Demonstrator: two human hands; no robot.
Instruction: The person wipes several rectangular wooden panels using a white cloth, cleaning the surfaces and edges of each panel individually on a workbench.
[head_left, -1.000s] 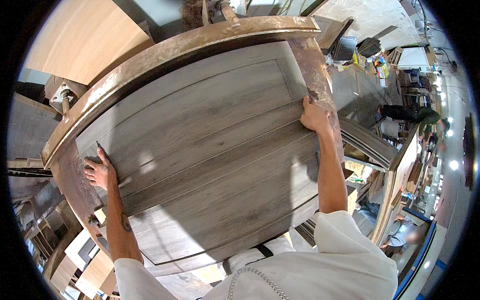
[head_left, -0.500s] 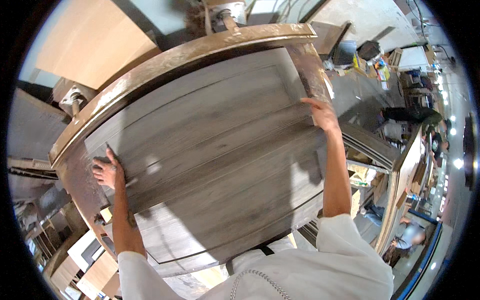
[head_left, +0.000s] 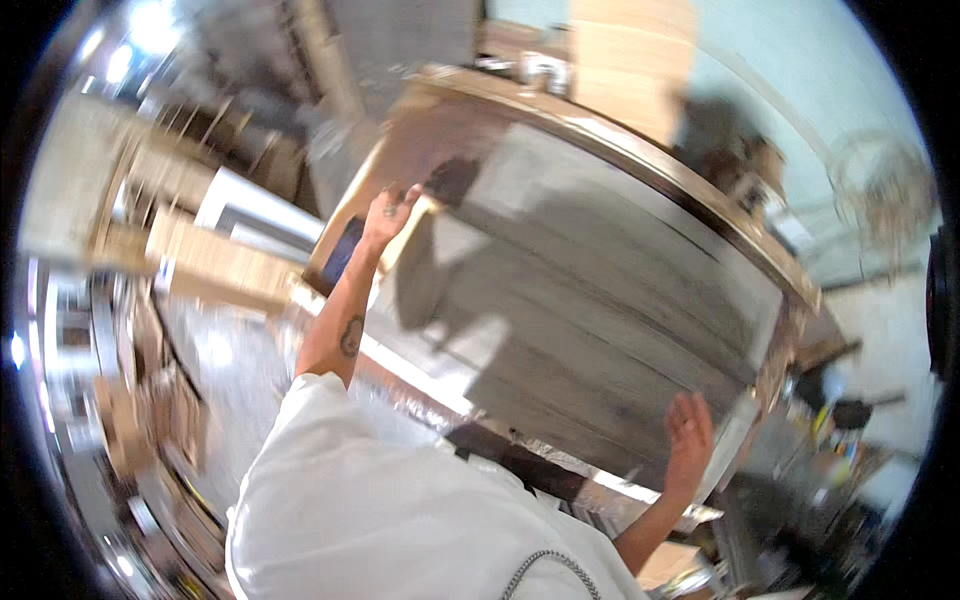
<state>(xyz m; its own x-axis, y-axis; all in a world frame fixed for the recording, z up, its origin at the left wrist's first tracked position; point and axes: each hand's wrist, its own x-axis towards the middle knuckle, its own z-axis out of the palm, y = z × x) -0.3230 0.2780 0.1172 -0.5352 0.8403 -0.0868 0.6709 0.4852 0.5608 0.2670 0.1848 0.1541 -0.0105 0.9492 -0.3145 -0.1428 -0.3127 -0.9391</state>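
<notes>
A grey wood-grain panel door [head_left: 600, 270] lies flat on a brown workbench with a raised far rim [head_left: 640, 150]. Over the bench's left end, my left hand [head_left: 390, 212] is stretched out, its fingers partly spread and blurred. A pale wooden block [head_left: 408, 243] is right beside it, at the panel's left edge; whether the hand touches the block I cannot tell. My right hand [head_left: 690, 428] is above the panel's near right corner, fingers extended, with nothing visible in it. Shadows of my body and arms fall across the panel.
White and light-wood boards [head_left: 225, 265] are stacked left of the bench. A tan board [head_left: 632, 60] leans behind it, and a fan [head_left: 885, 195] stands at the far right. Clutter [head_left: 840, 420] lies beyond the bench's right end.
My view has swung to the left, with blur. My left hand has left the panel's surface for the bench's left end by the block. My right hand has come off the panel's right edge.
</notes>
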